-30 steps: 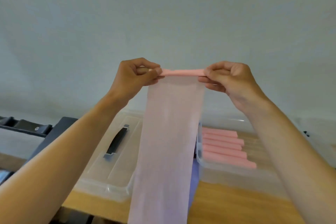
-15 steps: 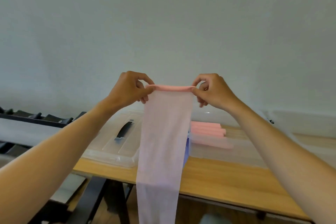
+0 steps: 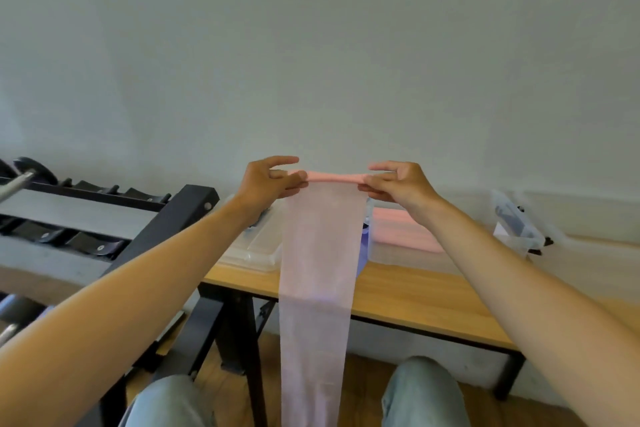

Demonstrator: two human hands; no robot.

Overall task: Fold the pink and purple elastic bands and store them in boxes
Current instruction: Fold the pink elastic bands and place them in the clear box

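Weight rack (image 3: 104,215), dark metal: 9 o'clock. Left hand (image 3: 265,182): thumb and fingers pinch rolled top edge of pink elastic band (image 3: 317,270), left end. Band hangs from centre toward 6 o'clock, in front of wooden table (image 3: 398,291). Right hand (image 3: 398,184): pinches right end. Clear box (image 3: 405,239) holding rolled pink bands: 3 o'clock of the hanging band.

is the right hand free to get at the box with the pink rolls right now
Probably not yet. The right hand and left hand both pinch the rolled top of the pink elastic band. The clear box lies just below that hand, nothing between them.
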